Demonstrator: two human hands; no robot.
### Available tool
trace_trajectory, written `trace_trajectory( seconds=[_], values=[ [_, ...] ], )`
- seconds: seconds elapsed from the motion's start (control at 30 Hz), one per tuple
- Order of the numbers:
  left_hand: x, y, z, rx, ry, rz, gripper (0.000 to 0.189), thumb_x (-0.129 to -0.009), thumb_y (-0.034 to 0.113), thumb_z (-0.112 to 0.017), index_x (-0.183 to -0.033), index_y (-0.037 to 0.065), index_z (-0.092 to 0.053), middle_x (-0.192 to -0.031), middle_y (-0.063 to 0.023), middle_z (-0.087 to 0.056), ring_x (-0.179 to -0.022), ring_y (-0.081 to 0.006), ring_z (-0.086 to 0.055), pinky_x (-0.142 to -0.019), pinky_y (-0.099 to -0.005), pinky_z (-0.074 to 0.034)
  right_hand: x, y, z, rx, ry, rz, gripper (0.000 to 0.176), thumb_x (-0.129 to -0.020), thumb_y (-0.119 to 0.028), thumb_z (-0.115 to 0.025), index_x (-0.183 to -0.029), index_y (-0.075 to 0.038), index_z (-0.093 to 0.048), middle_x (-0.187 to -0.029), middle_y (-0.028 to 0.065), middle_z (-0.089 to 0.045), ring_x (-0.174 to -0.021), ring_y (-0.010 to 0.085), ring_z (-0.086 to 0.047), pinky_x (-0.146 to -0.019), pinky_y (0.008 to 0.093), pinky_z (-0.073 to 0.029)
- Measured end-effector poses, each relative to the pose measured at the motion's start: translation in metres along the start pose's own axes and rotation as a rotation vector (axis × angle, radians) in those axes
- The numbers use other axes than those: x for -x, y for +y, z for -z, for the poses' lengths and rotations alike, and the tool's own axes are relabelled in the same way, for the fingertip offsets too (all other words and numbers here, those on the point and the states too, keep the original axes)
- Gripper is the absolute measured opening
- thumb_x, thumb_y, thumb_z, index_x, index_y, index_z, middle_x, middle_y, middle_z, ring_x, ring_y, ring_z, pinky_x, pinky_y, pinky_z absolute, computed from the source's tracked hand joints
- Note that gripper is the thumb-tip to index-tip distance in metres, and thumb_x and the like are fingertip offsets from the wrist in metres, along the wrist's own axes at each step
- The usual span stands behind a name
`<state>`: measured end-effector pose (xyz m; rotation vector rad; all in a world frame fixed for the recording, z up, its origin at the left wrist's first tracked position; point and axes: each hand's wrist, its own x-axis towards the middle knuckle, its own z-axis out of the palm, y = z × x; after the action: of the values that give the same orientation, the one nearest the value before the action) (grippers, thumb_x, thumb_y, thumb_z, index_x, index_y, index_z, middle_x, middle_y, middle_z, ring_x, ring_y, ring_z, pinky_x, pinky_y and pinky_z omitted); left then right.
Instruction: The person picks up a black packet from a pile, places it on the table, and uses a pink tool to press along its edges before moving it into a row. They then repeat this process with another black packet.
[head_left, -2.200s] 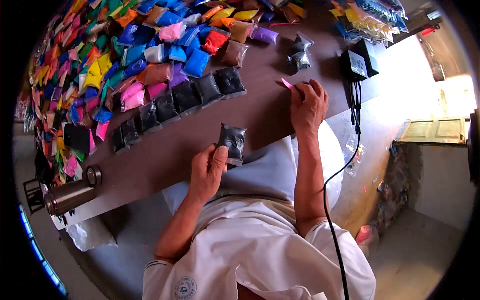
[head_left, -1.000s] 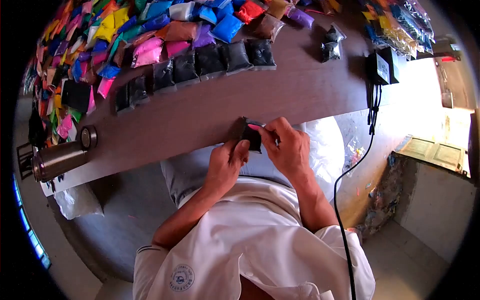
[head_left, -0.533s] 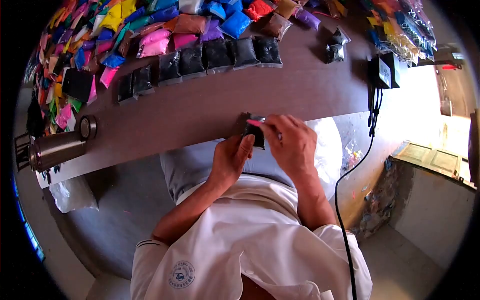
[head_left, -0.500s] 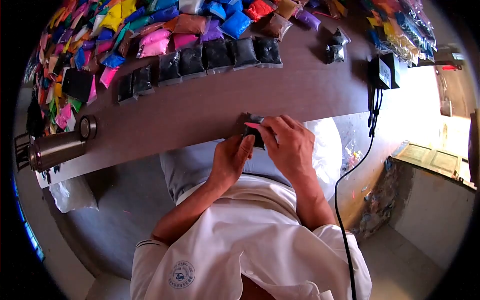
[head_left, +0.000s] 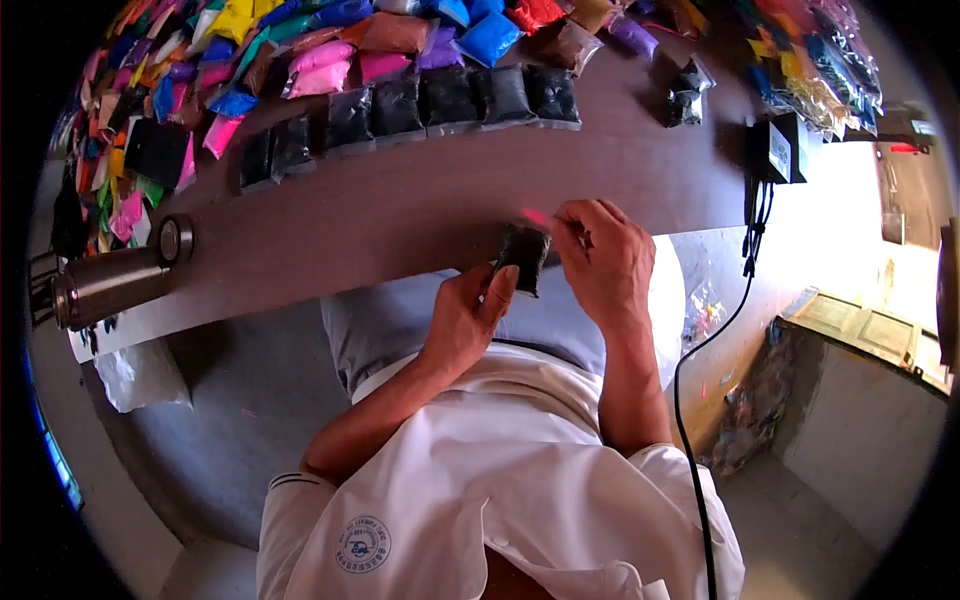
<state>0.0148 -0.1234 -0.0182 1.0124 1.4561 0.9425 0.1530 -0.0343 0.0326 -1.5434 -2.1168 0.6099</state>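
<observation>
My left hand (head_left: 468, 308) grips a small clear packet of black material (head_left: 525, 262) by its lower left side, thumb across it, at the table's near edge. To the right of that packet, my right hand (head_left: 608, 262) is closed with its fingertips pinched together. A small thin pink piece (head_left: 535, 216) sticks out from those fingertips, just above the packet's top; its exact kind cannot be made out. Beyond my hands, several similar black packets (head_left: 452, 100) lie in a row on the brown table (head_left: 400, 205).
Many colourful packets (head_left: 320, 68) are piled along the far side. Another black packet (head_left: 688, 92) lies at the right, near a black box (head_left: 778, 148) with hanging cables (head_left: 752, 240). A metal flask (head_left: 115, 290) lies at the left edge. White plastic bags (head_left: 145, 378) are below.
My right hand has moved right and away from the packet, carrying the pink piece. The packet in my left hand now shows more fully and is tilted.
</observation>
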Motion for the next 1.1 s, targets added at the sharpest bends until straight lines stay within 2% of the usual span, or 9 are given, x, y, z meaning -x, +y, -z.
trace_trajectory(
  seconds=[0.17,0.33,0.5,0.67,0.77,0.83,1.0,1.1],
  values=[
    [-0.002,-0.003,-0.001,0.014,0.012,-0.056,0.044,-0.095,0.036,-0.049,-0.069,0.0,-0.051,-0.055,-0.0036,-0.046,-0.052,-0.0109,-0.038,-0.047,-0.0298,-0.033,0.016,-0.012,-0.004,0.034,-0.059,0.165,0.016,-0.081,-0.022,-0.062,-0.076,-0.007,-0.059,-0.073,0.0078,-0.06,-0.068,0.0281,-0.06,-0.058,0.0367,-0.046],
    [-0.003,-0.003,-0.002,0.015,0.006,-0.044,0.046,-0.095,0.037,-0.048,-0.069,0.0,-0.051,-0.055,-0.0049,-0.046,-0.052,-0.0119,-0.038,-0.047,-0.0311,-0.033,0.007,-0.012,-0.005,0.093,-0.14,0.117,0.016,-0.08,-0.019,-0.06,-0.071,-0.005,-0.057,-0.071,0.009,-0.06,-0.064,0.03,-0.06,-0.056,0.04,-0.045],
    [-0.004,0.0,0.0,-0.121,0.019,-0.078,0.047,-0.096,0.037,-0.047,-0.068,-0.001,-0.05,-0.054,-0.0075,-0.046,-0.05,-0.0131,-0.038,-0.046,-0.0327,-0.033,-0.004,-0.009,-0.01,0.089,-0.104,0.118,0.016,-0.078,-0.017,-0.059,-0.07,-0.005,-0.057,-0.069,0.0107,-0.06,-0.064,0.0317,-0.06,-0.056,0.0417,-0.045],
    [-0.003,0.002,-0.003,-0.077,0.049,-0.101,0.047,-0.095,0.037,-0.047,-0.068,-0.001,-0.051,-0.054,-0.0087,-0.046,-0.049,-0.0135,-0.037,-0.045,-0.0333,-0.033,-0.013,-0.001,-0.014,0.079,-0.1,0.107,0.013,-0.078,-0.017,-0.059,-0.071,-0.005,-0.059,-0.069,0.0128,-0.06,-0.065,0.0328,-0.061,-0.057,0.0422,-0.046],
    [-0.003,0.002,-0.002,-0.079,0.036,-0.069,0.046,-0.095,0.037,-0.047,-0.067,0.0,-0.052,-0.055,-0.0071,-0.047,-0.05,-0.0133,-0.041,-0.047,-0.0325,-0.034,-0.015,0.005,-0.016,0.136,-0.066,0.071,0.014,-0.078,-0.019,-0.059,-0.075,-0.006,-0.061,-0.072,0.0135,-0.062,-0.067,0.0331,-0.062,-0.058,0.0419,-0.046],
    [-0.004,-0.001,-0.001,-0.115,0.026,-0.052,0.046,-0.095,0.037,-0.048,-0.066,0.002,-0.052,-0.056,-0.0053,-0.048,-0.052,-0.0129,-0.044,-0.048,-0.0315,-0.034,-0.017,0.006,-0.012,-0.011,-0.09,-0.066,0.015,-0.082,-0.02,-0.06,-0.08,-0.005,-0.062,-0.074,0.0139,-0.063,-0.068,0.0326,-0.062,-0.059,0.0401,-0.046],
    [-0.005,-0.014,0.003,0.146,0.017,-0.065,0.046,-0.095,0.039,-0.048,-0.068,0.002,-0.055,-0.059,-0.0029,-0.052,-0.056,-0.0119,-0.047,-0.053,-0.0282,-0.039,0.013,0.004,-0.017,-0.238,-0.085,-0.111,0.015,-0.084,-0.019,-0.062,-0.085,-0.004,-0.063,-0.073,0.0144,-0.062,-0.065,0.031,-0.061,-0.058,0.0371,-0.046],
    [-0.003,-0.02,0.005,0.303,0.021,-0.043,0.048,-0.093,0.044,-0.049,-0.071,0.002,-0.057,-0.06,-0.001,-0.053,-0.057,-0.0083,-0.046,-0.051,-0.0255,-0.035,0.024,0.004,-0.024,-0.281,-0.045,-0.09,0.016,-0.084,-0.018,-0.064,-0.085,-0.002,-0.062,-0.072,0.015,-0.061,-0.063,0.0302,-0.06,-0.057,0.0365,-0.046]
  ],
)
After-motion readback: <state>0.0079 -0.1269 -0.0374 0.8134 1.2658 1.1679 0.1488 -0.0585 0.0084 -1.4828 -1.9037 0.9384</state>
